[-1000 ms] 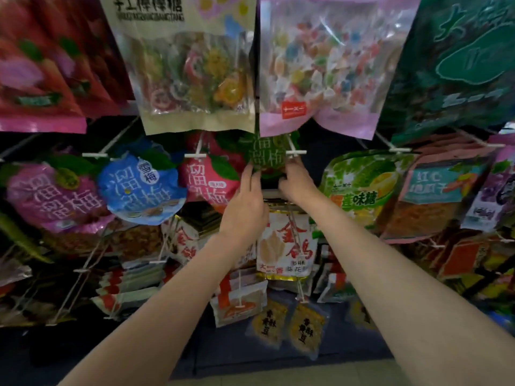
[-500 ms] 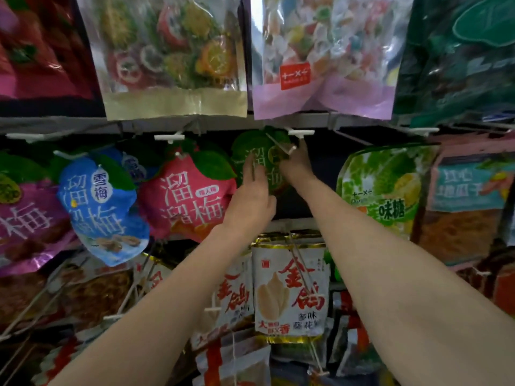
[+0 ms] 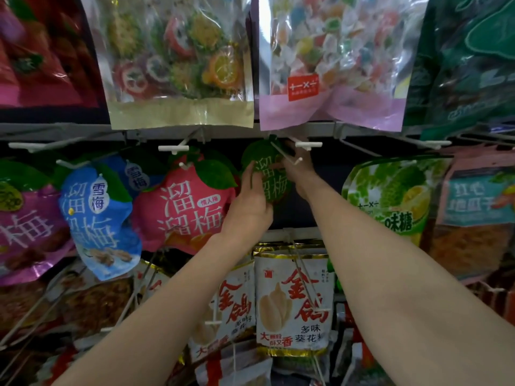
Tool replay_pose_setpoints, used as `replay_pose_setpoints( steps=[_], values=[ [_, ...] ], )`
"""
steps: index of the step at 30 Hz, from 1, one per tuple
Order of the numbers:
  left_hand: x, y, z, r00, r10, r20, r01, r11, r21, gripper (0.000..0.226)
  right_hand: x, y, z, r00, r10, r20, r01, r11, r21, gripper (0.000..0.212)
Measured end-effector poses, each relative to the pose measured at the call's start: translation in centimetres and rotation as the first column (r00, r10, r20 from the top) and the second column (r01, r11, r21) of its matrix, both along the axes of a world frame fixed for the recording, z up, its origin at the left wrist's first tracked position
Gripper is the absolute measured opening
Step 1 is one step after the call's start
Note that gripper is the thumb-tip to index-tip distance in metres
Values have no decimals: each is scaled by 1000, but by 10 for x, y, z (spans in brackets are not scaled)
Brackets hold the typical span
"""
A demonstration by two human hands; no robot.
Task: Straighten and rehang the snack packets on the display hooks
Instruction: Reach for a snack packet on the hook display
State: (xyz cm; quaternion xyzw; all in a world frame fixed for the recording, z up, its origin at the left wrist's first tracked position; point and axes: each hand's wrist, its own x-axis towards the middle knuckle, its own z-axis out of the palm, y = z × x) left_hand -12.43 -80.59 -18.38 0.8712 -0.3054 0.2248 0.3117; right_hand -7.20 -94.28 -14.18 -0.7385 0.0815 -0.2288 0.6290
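Little has shifted since half a second ago: the green packet (image 3: pixel 269 174) is held against the same hook (image 3: pixel 287 155) and both hands are kept where they were. It is gripped on its left edge by the left hand (image 3: pixel 250 201), fingers laid up along the face and thumb tucked behind. Its upper right side is pinched by the right hand (image 3: pixel 299 169), fingers curled close by the hook's white tip. Whether the hang hole is already threaded onto the wire cannot be told; the top of the packet is seen just beneath the rail (image 3: pixel 320 128), beside the white price tab (image 3: pixel 308 144).

Directly to the left, a pink packet (image 3: pixel 184 207) is hung on its own hook, touched at its right edge by the left hand. Further left, a blue packet (image 3: pixel 97 218) is seen tilted, and a purple one (image 3: pixel 28 227) beyond it. To the right, well apart, a durian candy bag (image 3: pixel 390 196) is displayed. Above the rail, a lollipop bag (image 3: pixel 178 59) and a pink-bottomed candy bag (image 3: pixel 331 57) are hung side by side. Below the forearms, white sunflower-seed packets (image 3: pixel 292 296) are racked.
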Motion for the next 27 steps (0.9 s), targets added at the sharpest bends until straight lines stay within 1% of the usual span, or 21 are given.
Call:
replay_pose_setpoints(
  steps=[2, 3, 5, 6, 7, 8, 9, 11, 13, 15, 17, 20, 22, 25, 27],
  values=[
    [-1, 2, -2, 1000, -3, -6, 3, 1000, 1, 56, -3, 1, 2, 998, 37, -48, -38, 999, -5, 58],
    [-2, 2, -2, 1000, -3, -8, 3, 1000, 1, 55, -3, 2, 5, 997, 48, -64, -46, 998, 35, 53],
    [-4, 4, 0, 1000, -7, -24, 7, 1000, 5, 53, -5, 1, 11, 997, 28, -77, -23, 998, 66, 45],
    [-4, 4, 2, 1000, -9, -29, 10, 1000, 7, 52, -7, 2, 15, 996, 13, -88, -8, 999, 51, 41],
    [-4, 5, 3, 999, -9, -32, 9, 1000, 6, 52, -9, 3, 17, 996, -10, -90, 11, 1000, 21, 32],
    [-5, 6, 4, 999, -4, -36, 4, 1000, 3, 52, -11, 5, 17, 996, -36, -83, 38, 999, 21, 18],
    [-7, 5, 4, 999, 2, -42, -2, 1000, -2, 53, -14, 7, 16, 995, -54, -78, 59, 996, 60, 13],
    [-10, 4, 4, 999, 3, -44, -4, 1000, -18, 52, -23, 11, 14, 997, -72, -38, 78, 978, 195, 24],
    [-14, 2, 7, 1000, -1, -30, 0, 999, -38, 50, -32, 18, 13, 994, -108, 11, 102, 964, 246, 20],
    [-20, -2, 11, 999, -19, -27, 16, 996, -85, 47, -36, 17, 14, 985, -174, 18, 171, 978, 121, 21],
    [-28, -5, 13, 999, -48, -16, 45, 988, -146, 46, -45, 16, 20, 973, -232, -16, 232, 973, -16, 25],
    [-43, -4, 17, 997, -80, 4, 78, 966, -247, 46, -69, 17, 30, 971, -229, -65, 225, 972, -66, 34],
    [-54, -2, 25, 997, -78, -11, 71, 954, -291, 47, -87, 20, 33, 976, -207, -62, 201, 975, -90, 34],
    [-67, 5, 39, 998, -58, 25, 63, 962, -267, 46, -109, 23, 36, 978, -197, -69, 182, 968, -175, 41],
    [-71, 12, 47, 998, -55, 20, 58, 970, -236, 44, -121, 23, 40, 977, -187, -105, 169, 972, -162, 42]
  ],
)
